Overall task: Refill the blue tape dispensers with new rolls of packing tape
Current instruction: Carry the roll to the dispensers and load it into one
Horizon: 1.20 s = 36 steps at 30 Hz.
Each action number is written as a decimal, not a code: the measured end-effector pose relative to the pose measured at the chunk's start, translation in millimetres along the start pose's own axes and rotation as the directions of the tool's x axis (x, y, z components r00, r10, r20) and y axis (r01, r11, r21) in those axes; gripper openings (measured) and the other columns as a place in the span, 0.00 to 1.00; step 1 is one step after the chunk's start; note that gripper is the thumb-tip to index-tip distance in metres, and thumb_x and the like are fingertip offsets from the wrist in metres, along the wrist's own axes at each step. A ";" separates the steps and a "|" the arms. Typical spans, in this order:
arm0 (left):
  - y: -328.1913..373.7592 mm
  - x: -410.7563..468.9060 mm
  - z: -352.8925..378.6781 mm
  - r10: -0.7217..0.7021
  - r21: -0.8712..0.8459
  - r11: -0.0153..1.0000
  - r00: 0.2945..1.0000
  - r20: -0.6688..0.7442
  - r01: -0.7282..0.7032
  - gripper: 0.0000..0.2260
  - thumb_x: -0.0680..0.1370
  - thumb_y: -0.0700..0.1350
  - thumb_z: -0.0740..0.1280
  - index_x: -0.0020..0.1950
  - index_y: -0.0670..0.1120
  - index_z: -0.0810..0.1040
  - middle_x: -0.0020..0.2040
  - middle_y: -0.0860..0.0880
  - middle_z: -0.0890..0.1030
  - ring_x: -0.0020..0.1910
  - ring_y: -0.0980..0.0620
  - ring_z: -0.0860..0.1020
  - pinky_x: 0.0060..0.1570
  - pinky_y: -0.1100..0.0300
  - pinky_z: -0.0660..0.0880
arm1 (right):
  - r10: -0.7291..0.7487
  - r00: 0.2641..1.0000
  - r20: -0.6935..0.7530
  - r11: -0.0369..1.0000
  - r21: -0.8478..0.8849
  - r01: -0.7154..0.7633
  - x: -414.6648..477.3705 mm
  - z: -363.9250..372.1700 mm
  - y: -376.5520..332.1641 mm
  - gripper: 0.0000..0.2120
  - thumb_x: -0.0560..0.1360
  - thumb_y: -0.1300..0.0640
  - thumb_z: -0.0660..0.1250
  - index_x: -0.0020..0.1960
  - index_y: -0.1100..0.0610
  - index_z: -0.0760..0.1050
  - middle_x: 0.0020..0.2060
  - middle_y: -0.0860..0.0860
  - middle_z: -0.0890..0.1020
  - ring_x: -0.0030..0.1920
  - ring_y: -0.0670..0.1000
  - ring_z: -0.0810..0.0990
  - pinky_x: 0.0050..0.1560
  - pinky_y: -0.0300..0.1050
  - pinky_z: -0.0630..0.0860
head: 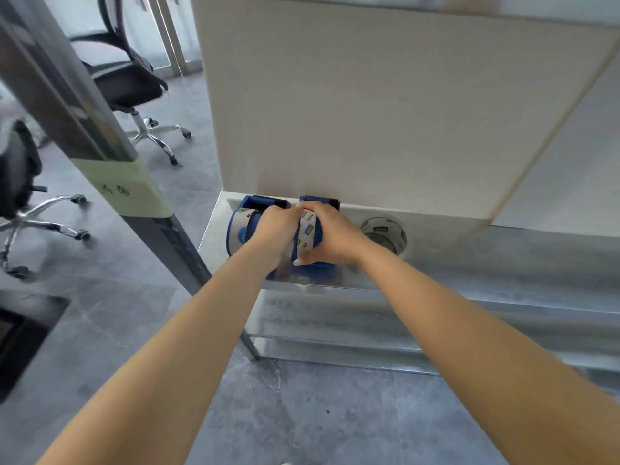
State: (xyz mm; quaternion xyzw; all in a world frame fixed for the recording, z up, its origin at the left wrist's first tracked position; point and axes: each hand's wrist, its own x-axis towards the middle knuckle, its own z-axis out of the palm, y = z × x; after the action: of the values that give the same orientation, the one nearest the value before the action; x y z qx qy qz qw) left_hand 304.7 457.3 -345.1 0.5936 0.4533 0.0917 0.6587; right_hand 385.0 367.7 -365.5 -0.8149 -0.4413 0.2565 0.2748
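Note:
Two blue tape dispensers stand side by side on a metal shelf [469,263] against a pale wall. The left dispenser [240,229] carries a roll with a printed label. The right dispenser [313,229] holds a roll wrapped in a printed paper band. My left hand [276,229] rests between the two dispensers and grips the right one's left side. My right hand [332,234] clasps that dispenser and its roll from the right, thumb on the band. A loose clear tape roll [385,233] lies flat to the right.
A slanted metal post [84,105] with a pale green label [125,189] stands left of the shelf. Two office chairs [131,82] are on the grey floor at left. The shelf runs on to the right along the wall.

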 end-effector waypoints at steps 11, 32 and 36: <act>-4.4 0.9 1.6 -0.084 -0.067 0.994 0.996 0.002 0.084 0.19 0.79 0.48 0.62 0.63 0.36 0.74 0.58 0.38 0.80 0.57 0.38 0.78 0.60 0.43 0.74 | 0.031 0.998 -0.052 0.999 0.022 -0.030 -7.8 -19.3 16.1 0.42 0.57 0.55 0.81 0.66 0.54 0.65 0.60 0.51 0.73 0.58 0.51 0.74 0.52 0.41 0.70; -6.8 -1.9 22.4 -0.116 -0.301 0.940 0.979 0.168 0.163 0.12 0.80 0.48 0.61 0.54 0.39 0.72 0.43 0.40 0.79 0.38 0.42 0.79 0.35 0.52 0.80 | 0.548 0.833 -0.077 0.653 -0.583 -0.484 -76.0 -112.2 131.9 0.50 0.56 0.45 0.81 0.72 0.46 0.59 0.70 0.53 0.67 0.70 0.60 0.62 0.65 0.56 0.64; -8.7 -0.1 21.5 -0.160 -0.275 0.937 0.966 0.205 0.214 0.14 0.81 0.45 0.60 0.60 0.37 0.68 0.45 0.39 0.79 0.40 0.41 0.80 0.39 0.50 0.79 | 0.399 0.913 -0.084 0.861 -0.308 -0.404 -62.3 -125.2 101.2 0.41 0.69 0.59 0.71 0.75 0.44 0.54 0.66 0.61 0.68 0.62 0.62 0.71 0.57 0.52 0.70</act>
State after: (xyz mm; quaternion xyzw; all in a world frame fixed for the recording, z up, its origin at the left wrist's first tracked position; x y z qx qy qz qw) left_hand 316.1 439.8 -355.0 0.4484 0.4279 0.0412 0.7837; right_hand 496.3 240.0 -333.0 -0.9245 -0.2951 0.2262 0.0840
